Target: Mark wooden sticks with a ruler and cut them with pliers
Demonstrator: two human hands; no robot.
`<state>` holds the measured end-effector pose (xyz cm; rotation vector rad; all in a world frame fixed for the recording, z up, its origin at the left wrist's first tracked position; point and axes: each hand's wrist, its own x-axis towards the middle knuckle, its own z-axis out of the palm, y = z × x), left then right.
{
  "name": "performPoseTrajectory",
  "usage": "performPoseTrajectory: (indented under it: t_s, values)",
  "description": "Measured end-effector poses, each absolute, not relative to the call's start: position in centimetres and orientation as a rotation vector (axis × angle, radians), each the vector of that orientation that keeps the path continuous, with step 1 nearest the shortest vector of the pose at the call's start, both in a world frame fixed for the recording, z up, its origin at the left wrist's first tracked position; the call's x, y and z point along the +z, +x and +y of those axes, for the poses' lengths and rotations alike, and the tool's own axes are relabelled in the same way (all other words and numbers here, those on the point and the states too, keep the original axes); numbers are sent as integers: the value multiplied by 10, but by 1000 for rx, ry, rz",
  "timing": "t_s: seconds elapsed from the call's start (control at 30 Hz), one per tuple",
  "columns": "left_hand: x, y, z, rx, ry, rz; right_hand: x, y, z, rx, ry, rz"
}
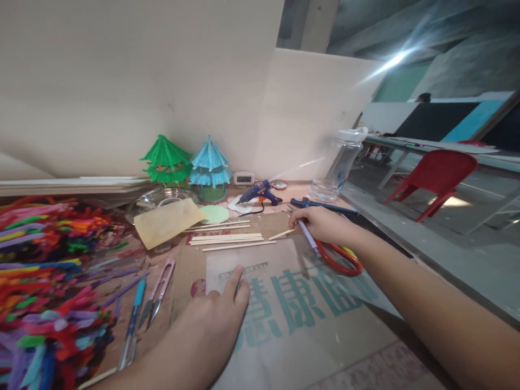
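Note:
My left hand (pixel 217 322) lies on a clear plastic sheet (pixel 284 346) over cardboard with green lettering. Its index finger is stretched out and touches the edge of a small clear ruler (pixel 246 269). My right hand (pixel 319 223) has its fingers curled together at the end of a short wooden stick (pixel 280 234). Under and beside that hand are red-handled scissors (pixel 345 265) and a purple pen-like stick (pixel 309 238). Longer wooden sticks (pixel 227 238) lie side by side between my hands, toward the back.
Colourful pipe cleaners (pixel 52 281) fill the left. Pink thread snips (pixel 164 279) and a blue pen (pixel 136 309) lie nearby. Behind stand green (pixel 164 160) and blue (pixel 209 160) model pavilions, a glue gun (pixel 260 192), pliers (pixel 320 206) and a water bottle (pixel 335 168).

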<state>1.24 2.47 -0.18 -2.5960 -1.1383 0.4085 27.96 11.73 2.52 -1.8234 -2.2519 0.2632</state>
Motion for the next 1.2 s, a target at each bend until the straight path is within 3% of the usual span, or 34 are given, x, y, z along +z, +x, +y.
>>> performPoseTrajectory:
  t_s: [0.73, 1.0, 1.2]
  values:
    - [3, 15, 25, 475, -2588, -1196, 11, 277, 125, 234, -1446, -2029]
    - [0, 14, 26, 464, -2587, -1140, 26, 252, 110, 201, -1249, -1933]
    - [2, 15, 26, 480, -2564, -1134, 37, 232, 88, 476, -1108, -1829]
